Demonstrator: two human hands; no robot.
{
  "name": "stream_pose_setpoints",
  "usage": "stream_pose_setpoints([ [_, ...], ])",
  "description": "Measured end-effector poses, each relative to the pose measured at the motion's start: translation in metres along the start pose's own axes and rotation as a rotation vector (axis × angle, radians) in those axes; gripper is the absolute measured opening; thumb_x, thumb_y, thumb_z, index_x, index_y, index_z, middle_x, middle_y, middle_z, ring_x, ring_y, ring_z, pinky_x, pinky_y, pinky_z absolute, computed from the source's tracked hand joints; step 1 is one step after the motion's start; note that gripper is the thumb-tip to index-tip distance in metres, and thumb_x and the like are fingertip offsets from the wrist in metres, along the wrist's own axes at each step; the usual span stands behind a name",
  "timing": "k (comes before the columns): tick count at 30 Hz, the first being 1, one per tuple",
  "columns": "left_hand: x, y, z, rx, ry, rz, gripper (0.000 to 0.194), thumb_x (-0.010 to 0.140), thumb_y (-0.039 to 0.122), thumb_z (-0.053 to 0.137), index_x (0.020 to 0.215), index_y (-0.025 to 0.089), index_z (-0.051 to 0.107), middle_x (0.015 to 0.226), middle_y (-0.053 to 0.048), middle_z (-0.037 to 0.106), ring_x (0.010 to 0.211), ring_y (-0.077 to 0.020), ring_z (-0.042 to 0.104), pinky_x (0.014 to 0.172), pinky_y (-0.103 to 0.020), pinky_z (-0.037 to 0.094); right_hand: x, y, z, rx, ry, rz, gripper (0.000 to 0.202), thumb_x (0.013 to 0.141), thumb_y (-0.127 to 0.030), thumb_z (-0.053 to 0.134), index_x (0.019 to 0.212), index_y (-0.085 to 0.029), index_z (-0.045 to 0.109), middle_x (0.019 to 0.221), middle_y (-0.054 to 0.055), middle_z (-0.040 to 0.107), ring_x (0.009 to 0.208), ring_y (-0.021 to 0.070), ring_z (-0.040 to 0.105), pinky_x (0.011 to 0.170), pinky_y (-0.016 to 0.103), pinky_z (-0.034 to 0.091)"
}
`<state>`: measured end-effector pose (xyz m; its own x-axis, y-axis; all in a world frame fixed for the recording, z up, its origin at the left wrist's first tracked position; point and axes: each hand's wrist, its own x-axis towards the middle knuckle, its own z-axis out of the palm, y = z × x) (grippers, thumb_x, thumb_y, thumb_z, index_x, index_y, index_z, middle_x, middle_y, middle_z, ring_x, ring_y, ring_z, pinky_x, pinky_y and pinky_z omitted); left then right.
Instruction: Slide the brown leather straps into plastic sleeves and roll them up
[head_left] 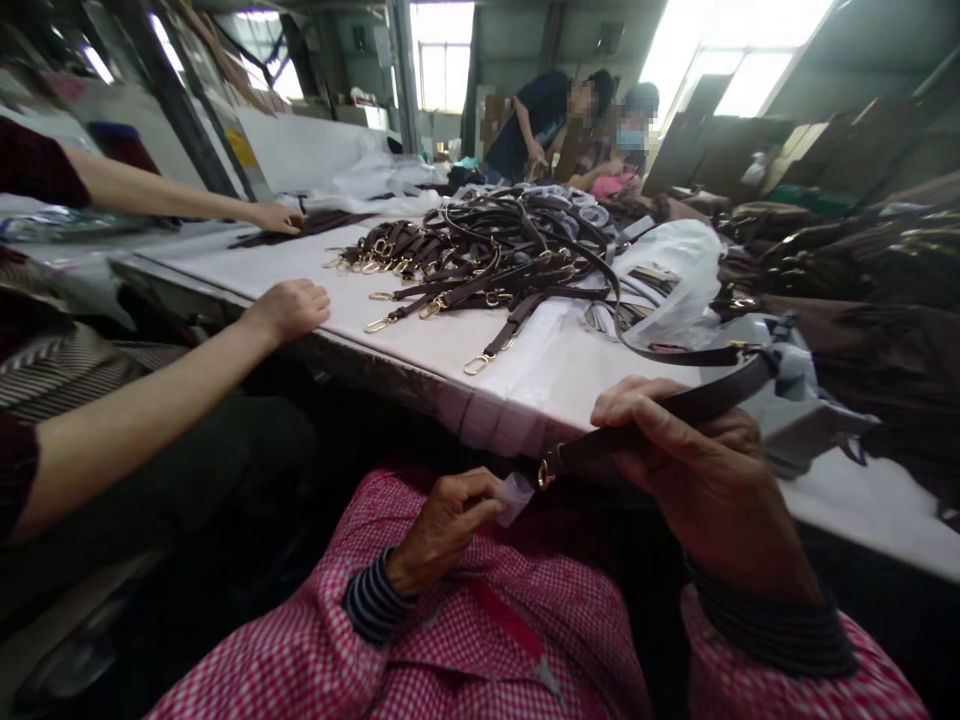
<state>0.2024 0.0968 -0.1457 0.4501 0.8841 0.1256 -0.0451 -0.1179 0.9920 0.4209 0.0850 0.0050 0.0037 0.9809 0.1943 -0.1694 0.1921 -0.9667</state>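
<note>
Head view, and straight away part of the action is tucked out of sight: the middle of the dark strap [581,453] passes behind the right hand [694,455], whose far-side fingertips are partly hidden too. Beyond that grip the strap runs towards a grey plastic object [795,435] at the right, too jumbled to name, and its course from there is hard to follow. Darkness swallows the space under the desk [570,372], and the co-worker on the left is cut off by the frame, only arms, sleeves and part of the body showing. Now to the fingers! On the right hand they are curled closed around the strap, thumb laid along the near side, holding it over the desk's near edge with its gold ring [544,474] pointing left. On the left hand [446,525], thumb and forefinger pinch a small clear plastic piece [515,498], just beside that ring; whether the two touch, I cannot tell. Behind, a tangled heap of straps [480,265] sits on the desk, individual pieces blurring together towards the back.
</note>
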Motion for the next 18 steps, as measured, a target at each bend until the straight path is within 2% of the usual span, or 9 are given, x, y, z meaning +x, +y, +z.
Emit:
stream_pose_setpoints([
  [5, 0.0006, -0.0014, -0.0029, 0.019, -0.008, 0.016, 0.018, 0.094, 0.025, 0.065, 0.087, 0.014, 0.077, 0.088, -0.005, 0.069, 0.084, -0.0178, 0.062, 0.08, -0.029, 0.045, 0.0016, 0.0042, 0.0004, 0.019, -0.003, 0.0, 0.013, 0.091, -0.027, 0.074, 0.083, -0.019, 0.08, 0.085, 0.004, 0.063, 0.056, 0.0071, 0.045, 0.042, 0.019, 0.028],
  [12, 0.003, 0.0045, -0.0017, 0.045, -0.072, -0.033, 0.016, 0.091, 0.022, 0.065, 0.084, 0.013, 0.076, 0.088, -0.005, 0.069, 0.085, -0.0185, 0.062, 0.08, -0.029, 0.044, -0.0019, 0.004, 0.0014, 0.044, -0.054, 0.028, 0.013, 0.091, -0.026, 0.074, 0.082, -0.019, 0.079, 0.087, 0.004, 0.061, 0.056, 0.0064, 0.043, 0.043, 0.019, 0.028],
  [18, 0.0067, 0.006, 0.0009, -0.018, -0.101, -0.059, 0.017, 0.092, 0.024, 0.067, 0.084, 0.012, 0.076, 0.088, -0.005, 0.069, 0.085, -0.0186, 0.063, 0.081, -0.029, 0.045, -0.0024, 0.0045, 0.0007, 0.053, -0.064, 0.046, 0.013, 0.091, -0.028, 0.074, 0.083, -0.018, 0.078, 0.087, 0.004, 0.062, 0.057, 0.007, 0.044, 0.044, 0.019, 0.029],
])
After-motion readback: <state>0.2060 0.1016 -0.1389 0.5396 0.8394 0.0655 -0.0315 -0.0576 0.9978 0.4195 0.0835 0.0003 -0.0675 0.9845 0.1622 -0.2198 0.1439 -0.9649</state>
